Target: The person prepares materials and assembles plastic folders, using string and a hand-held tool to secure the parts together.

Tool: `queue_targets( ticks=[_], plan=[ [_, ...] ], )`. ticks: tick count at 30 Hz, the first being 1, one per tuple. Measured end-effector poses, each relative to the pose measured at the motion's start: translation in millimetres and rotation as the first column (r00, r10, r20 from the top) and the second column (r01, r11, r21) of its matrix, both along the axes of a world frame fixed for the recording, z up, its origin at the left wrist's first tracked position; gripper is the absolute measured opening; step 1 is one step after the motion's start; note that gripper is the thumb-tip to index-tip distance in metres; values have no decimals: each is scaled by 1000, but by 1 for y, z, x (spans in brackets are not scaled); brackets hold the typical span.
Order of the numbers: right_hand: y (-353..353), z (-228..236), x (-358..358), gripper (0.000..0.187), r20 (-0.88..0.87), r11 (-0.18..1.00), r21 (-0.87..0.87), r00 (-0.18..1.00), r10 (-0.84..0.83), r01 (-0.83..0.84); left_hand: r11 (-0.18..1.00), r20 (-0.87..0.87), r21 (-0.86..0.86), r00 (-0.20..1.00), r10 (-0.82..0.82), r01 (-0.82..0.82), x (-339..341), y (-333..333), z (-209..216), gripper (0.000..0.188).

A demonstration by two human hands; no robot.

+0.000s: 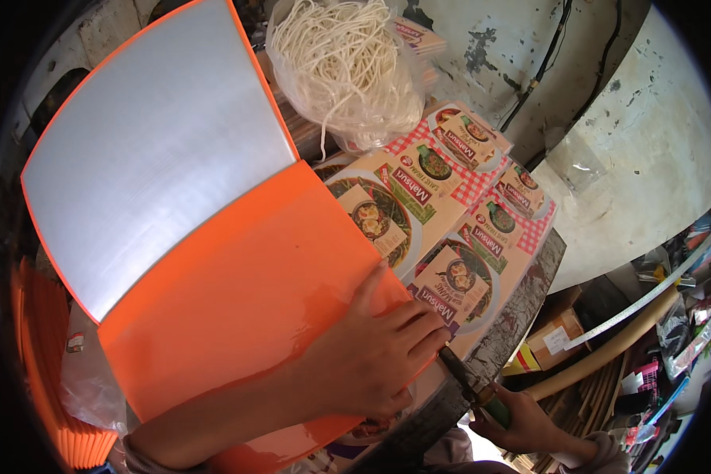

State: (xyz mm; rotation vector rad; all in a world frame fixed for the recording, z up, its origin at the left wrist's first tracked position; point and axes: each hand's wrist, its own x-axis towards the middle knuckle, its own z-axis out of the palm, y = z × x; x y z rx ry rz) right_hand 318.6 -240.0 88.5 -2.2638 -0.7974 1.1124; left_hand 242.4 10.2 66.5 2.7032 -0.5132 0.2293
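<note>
A smooth, glossy orange sheet (237, 268) lies over a printed surface at the middle. Beyond its far left edge stretches a grey panel (162, 166) with an orange border; whether the two are joined, I cannot tell. My left hand (379, 347) rests palm down on the orange sheet with its fingers apart, the fingertips at the sheet's right edge. Just right of those fingertips, my right hand (517, 423) is closed on a green-handled plier-like tool (460, 375). Its dark metal jaws meet the sheet's edge; their tips are partly hidden by my left fingers.
Printed food packaging sheets (458, 253) cover the worktop, whose worn edge (521, 308) runs along the right. A plastic bag of white cord (344, 71) sits at the back. Stacked orange pieces (59, 379) stand at left. A cardboard box (557, 336) and clutter lie below right.
</note>
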Motion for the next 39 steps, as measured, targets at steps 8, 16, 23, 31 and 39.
queue_targets(
  ticks=[8, 16, 23, 31, 39],
  plan=[
    [4, 0, 5, 31, 22, 994, -98, 999, 45, -43, 1000, -8, 9, 1000, 2, -2, 3, 0, 0, 60],
    [3, -3, 8, 26, 44, 990, -141, 999, -12, 18, 1000, -14, 11, 1000, -1, 2, 6, 0, -2, 59],
    [4, -3, 9, 24, 23, 995, -95, 999, 23, -21, 1000, -45, 21, 999, 15, -14, 2, 0, 3, 58],
    [-9, 6, 6, 37, -120, 995, 11, 988, -100, 102, 1000, 3, 26, 1000, 1, -1, 4, -2, 1, 59],
    [-50, -22, 4, 51, -494, 966, 194, 867, -55, 172, 1000, 3, 24, 1000, -4, 4, 5, -1, 1, 63]
  ],
)
